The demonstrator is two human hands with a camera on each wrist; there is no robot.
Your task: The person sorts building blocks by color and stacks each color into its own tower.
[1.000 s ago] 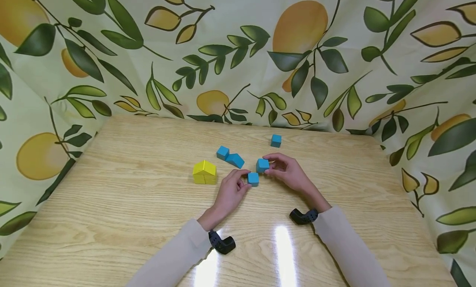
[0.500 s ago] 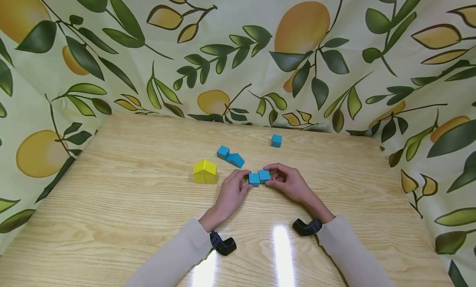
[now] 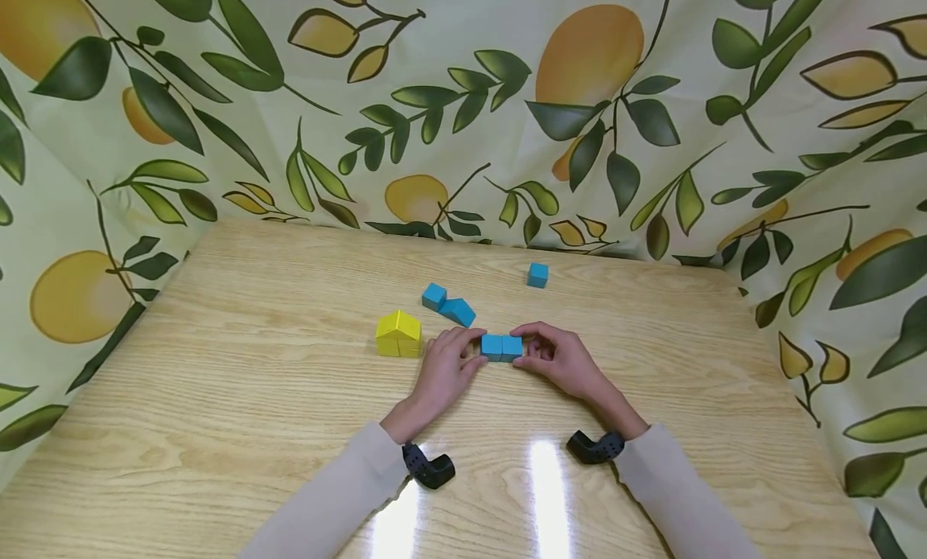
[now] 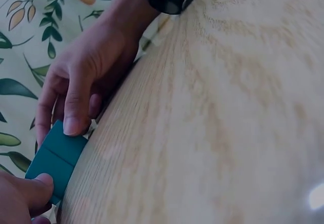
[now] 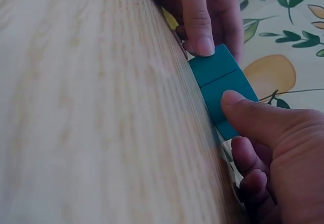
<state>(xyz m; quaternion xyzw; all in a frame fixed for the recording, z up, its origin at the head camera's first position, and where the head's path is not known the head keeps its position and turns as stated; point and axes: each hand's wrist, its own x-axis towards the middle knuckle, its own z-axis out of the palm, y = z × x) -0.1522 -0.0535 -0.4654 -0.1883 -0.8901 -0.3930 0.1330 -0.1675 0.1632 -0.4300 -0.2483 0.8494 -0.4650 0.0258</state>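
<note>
Two blue cube blocks stand side by side on the table, their faces touching and their edges in line. My left hand (image 3: 442, 371) pinches the left blue cube (image 3: 492, 346) between thumb and fingers. On the other side, my right hand (image 3: 568, 364) grips the right blue cube (image 3: 511, 346) the same way. In the right wrist view, the right thumb (image 5: 253, 113) lies on the near face of its cube, and a thin seam parts the two cubes. The left wrist view shows the left thumb (image 4: 40, 186) against the left cube's face.
A yellow house shape (image 3: 398, 335) of several blocks stands left of my left hand. Behind the hands, a blue cube (image 3: 434, 296) touches a blue roof-shaped block (image 3: 458, 311). Another blue cube (image 3: 537, 275) sits farther back. Patterned cloth (image 3: 463, 149) hangs behind the wooden table (image 3: 253, 366).
My right hand has brought its blue cube toward me and leftward, from behind and right of the left cube to flush beside it. My left hand has barely moved.
</note>
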